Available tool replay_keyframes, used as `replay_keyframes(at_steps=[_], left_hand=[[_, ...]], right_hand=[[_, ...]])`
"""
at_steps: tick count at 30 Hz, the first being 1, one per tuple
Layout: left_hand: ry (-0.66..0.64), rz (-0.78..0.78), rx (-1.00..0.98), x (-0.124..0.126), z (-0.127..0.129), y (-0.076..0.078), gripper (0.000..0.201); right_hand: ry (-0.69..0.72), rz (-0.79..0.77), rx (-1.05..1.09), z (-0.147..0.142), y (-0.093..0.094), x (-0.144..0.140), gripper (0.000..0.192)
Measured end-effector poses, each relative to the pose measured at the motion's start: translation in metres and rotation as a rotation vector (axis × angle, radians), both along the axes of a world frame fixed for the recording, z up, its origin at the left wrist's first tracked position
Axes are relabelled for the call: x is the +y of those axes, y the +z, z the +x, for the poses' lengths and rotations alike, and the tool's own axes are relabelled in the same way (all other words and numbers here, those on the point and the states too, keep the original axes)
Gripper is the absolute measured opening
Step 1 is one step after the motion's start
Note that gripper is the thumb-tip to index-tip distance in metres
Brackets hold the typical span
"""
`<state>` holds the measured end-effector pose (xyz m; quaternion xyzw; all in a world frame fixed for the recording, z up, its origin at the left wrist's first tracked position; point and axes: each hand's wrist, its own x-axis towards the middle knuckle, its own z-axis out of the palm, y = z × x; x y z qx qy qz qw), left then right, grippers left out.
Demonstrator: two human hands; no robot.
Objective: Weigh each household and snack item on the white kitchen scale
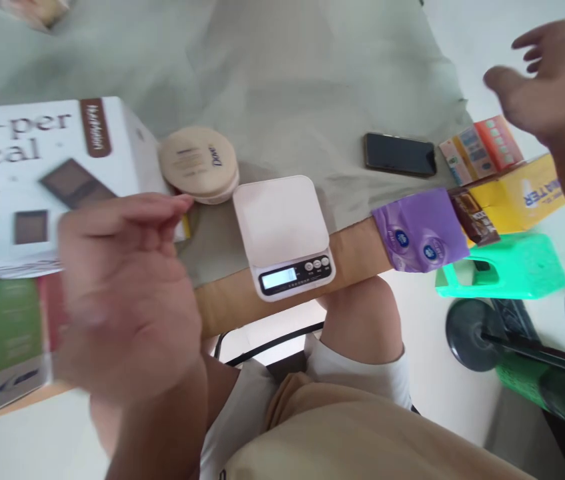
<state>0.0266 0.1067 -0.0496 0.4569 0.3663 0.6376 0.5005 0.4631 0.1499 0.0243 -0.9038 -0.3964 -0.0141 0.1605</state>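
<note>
left hand (127,293) open, blurry, empty, hovering by the Dove tin (198,163) | right hand (552,73) spread, empty, over the yellow box (525,193) | kitchen scale (285,233) overhangs table edge (357,250), a careless swipe could probably knock it off

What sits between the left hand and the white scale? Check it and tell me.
Nothing visible blocks it. The left hand hovers empty over the table's near edge, and only bare cloth lies between it and the scale. The round Dove tin sits behind that gap, beside the scale's far corner.
</note>
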Motion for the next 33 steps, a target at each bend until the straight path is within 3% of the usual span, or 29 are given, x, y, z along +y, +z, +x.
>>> replay_keyframes(at_steps=[2,5,7,8,11,16,21,28,33], left_hand=[[0.001,0.057,0.038,0.002,0.000,-0.005,0.044],[-0.056,0.031,0.185,0.005,0.001,-0.016,0.040],[-0.092,0.028,0.257,0.005,0.002,-0.025,0.046],[-0.096,0.031,0.282,0.004,0.004,-0.028,0.051],[-0.063,0.033,0.316,0.003,0.010,-0.035,0.064],[-0.123,-0.112,0.212,0.006,0.021,-0.035,0.070],[-0.066,-0.144,0.092,0.015,0.029,-0.034,0.066],[-0.150,-0.044,0.097,0.011,0.028,-0.030,0.070],[-0.177,0.113,0.202,0.003,0.029,-0.011,0.058]], right_hand=[[0.174,0.221,0.103,-0.059,0.002,-0.006,0.046],[0.512,0.369,0.378,-0.150,-0.021,-0.015,0.040],[0.639,0.320,0.559,-0.204,-0.045,-0.014,0.043],[0.672,0.221,0.629,-0.226,-0.056,-0.011,0.049],[0.700,0.080,0.727,-0.266,-0.077,0.003,0.062],[0.768,-0.001,0.796,-0.273,-0.078,0.023,0.078],[0.866,-0.102,0.768,-0.272,-0.068,0.027,0.091],[0.872,-0.019,0.737,-0.271,-0.067,0.020,0.080],[0.887,0.109,0.710,-0.263,-0.055,0.008,0.085]])
